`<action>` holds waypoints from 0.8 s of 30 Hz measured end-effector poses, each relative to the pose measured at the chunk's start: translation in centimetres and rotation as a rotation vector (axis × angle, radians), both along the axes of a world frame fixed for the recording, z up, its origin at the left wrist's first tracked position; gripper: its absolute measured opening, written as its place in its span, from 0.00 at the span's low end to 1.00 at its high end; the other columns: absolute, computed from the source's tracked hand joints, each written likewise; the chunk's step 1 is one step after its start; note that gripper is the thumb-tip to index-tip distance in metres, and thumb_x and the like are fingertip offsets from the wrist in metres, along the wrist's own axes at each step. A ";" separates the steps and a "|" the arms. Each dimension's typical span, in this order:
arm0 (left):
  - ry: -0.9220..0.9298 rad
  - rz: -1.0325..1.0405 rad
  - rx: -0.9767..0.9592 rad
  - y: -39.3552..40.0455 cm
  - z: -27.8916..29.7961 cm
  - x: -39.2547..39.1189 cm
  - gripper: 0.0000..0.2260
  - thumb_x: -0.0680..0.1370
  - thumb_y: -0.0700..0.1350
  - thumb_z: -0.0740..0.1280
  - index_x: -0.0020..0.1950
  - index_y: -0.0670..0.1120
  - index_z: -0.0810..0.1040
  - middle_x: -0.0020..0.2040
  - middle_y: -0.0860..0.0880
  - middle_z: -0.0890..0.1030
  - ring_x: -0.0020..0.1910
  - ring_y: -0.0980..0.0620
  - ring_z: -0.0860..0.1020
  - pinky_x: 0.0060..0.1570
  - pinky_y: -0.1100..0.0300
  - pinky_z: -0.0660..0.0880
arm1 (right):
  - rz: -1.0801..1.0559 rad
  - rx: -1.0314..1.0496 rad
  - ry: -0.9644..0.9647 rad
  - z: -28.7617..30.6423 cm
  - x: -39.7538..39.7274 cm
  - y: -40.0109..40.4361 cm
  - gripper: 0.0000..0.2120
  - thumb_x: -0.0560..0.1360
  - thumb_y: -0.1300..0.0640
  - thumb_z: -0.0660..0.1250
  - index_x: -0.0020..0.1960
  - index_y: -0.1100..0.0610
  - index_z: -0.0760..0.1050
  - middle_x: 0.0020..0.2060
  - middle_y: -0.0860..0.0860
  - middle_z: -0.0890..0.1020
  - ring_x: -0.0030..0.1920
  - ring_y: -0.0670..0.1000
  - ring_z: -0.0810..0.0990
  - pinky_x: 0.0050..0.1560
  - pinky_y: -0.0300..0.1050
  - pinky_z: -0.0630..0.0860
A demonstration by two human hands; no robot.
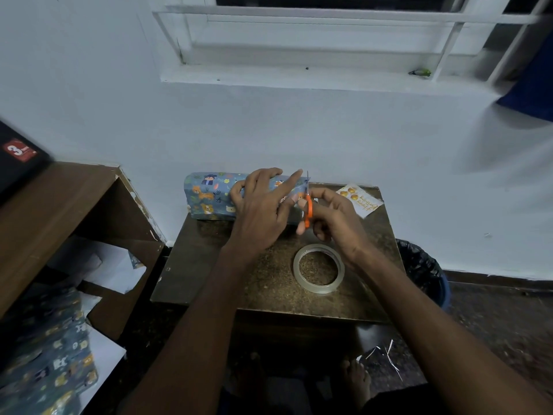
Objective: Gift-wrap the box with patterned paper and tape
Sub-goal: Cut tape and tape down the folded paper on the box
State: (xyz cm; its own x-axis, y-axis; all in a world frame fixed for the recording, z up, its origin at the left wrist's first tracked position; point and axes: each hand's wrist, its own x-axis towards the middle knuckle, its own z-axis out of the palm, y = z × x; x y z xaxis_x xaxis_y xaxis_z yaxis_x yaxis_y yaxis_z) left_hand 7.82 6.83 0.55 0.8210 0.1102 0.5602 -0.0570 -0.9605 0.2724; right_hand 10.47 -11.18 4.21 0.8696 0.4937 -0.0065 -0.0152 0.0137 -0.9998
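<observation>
The left hand (263, 202) lay spread over the top of the wrapped box (209, 196), fingers mostly straight, the forefinger reaching toward the box's right end. The right hand (329, 217) gripped a pair of orange-handled scissors (308, 205), fingers curled through the handles, blades pointing up at that same end (whether they were cutting paper or a strip of tape could not be made out). The box sat at the far edge of the bench (269, 286), against the wall, already covered in blue patterned paper. A roll of clear tape (319, 268) lay flat nearer the person, and a small card (359, 200) rested at the far right corner. The paper looked thin and easily torn, the box stiff and probably light, so it seemed best steadied by flat pressure on top, away from the loose end flaps.
</observation>
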 end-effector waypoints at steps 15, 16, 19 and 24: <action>-0.264 -0.014 -0.290 -0.9 0.3 0.3 0.04 0.75 0.49 0.78 0.49 0.55 0.89 0.59 0.57 0.85 0.62 0.56 0.80 0.62 0.38 0.66 | -0.025 -0.071 -0.006 -0.5 -0.3 0.2 0.10 0.81 0.55 0.71 0.59 0.57 0.78 0.35 0.66 0.84 0.23 0.49 0.66 0.29 0.44 0.62; -0.265 -0.013 -0.289 -0.9 0.3 0.3 0.04 0.75 0.49 0.78 0.49 0.56 0.89 0.58 0.57 0.85 0.61 0.56 0.80 0.61 0.38 0.66 | -0.028 -0.072 0.007 -0.5 -0.2 0.3 0.10 0.80 0.55 0.71 0.59 0.58 0.78 0.35 0.66 0.84 0.23 0.50 0.66 0.28 0.44 0.62; -0.259 -0.017 -0.292 -1.0 0.4 0.2 0.04 0.75 0.49 0.77 0.48 0.57 0.89 0.58 0.59 0.85 0.61 0.58 0.80 0.62 0.39 0.65 | -0.034 -0.059 0.035 -0.4 0.1 0.3 0.10 0.80 0.54 0.72 0.56 0.60 0.78 0.36 0.67 0.84 0.24 0.51 0.65 0.27 0.43 0.61; -0.252 -0.010 -0.280 -0.9 0.4 0.3 0.03 0.75 0.49 0.77 0.48 0.56 0.89 0.58 0.58 0.85 0.61 0.57 0.80 0.62 0.39 0.65 | -0.054 -0.049 0.066 -0.6 -0.2 0.8 0.16 0.80 0.53 0.71 0.57 0.67 0.77 0.38 0.67 0.85 0.25 0.51 0.68 0.27 0.40 0.65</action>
